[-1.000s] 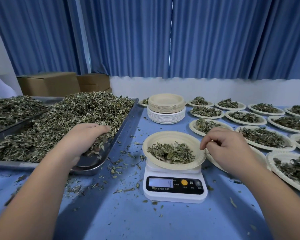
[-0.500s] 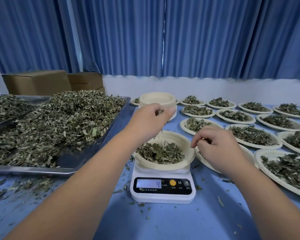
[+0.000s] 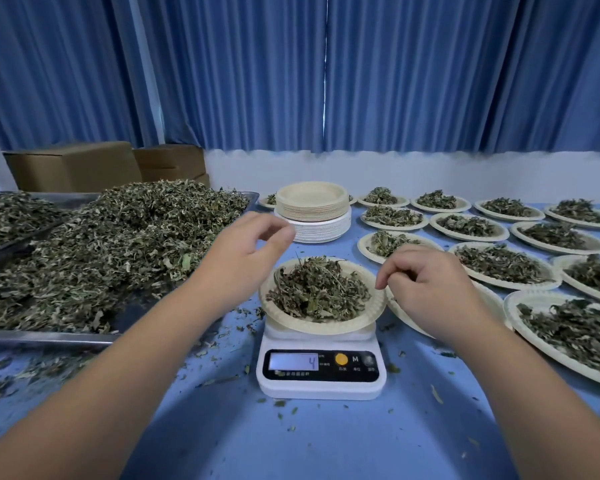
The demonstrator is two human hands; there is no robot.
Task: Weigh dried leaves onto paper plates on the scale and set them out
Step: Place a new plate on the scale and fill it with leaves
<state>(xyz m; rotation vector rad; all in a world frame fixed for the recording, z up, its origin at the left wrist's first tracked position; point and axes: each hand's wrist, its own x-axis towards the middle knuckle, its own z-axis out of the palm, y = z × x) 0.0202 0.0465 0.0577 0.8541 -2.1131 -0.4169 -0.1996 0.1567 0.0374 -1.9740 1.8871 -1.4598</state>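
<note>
One paper plate (image 3: 326,328) heaped with dried leaves (image 3: 317,292) sits on a small white scale (image 3: 321,388) near the front middle of the table. The scale's display (image 3: 293,362) reads 4.

The left hand (image 3: 246,252) hovers over the plate's left rim, fingers loosely bent and spread, holding nothing that shows. The right hand (image 3: 430,289) is at the plate's right rim with its fingers curled downward; whether they pinch any leaf cannot be told.

Just behind the scale stands a stack of empty plates (image 3: 312,211), tan ones on top of white ones. To the right, filled plates (image 3: 499,266) lie in rows running to the table's far edge, and the nearest is partly hidden under the right wrist.

To the left, a metal tray (image 3: 49,337) carries a large loose heap of leaves (image 3: 118,244), with a second tray (image 3: 7,216) of leaves beyond it. Leaf crumbs (image 3: 222,341) are scattered over the blue table top (image 3: 291,445), thickest between the tray and the scale.

Cardboard boxes (image 3: 73,166) stand behind the trays. A white wall band (image 3: 395,174) runs along the back under pleated blue curtains (image 3: 430,81), which show a thin slit of daylight.
</note>
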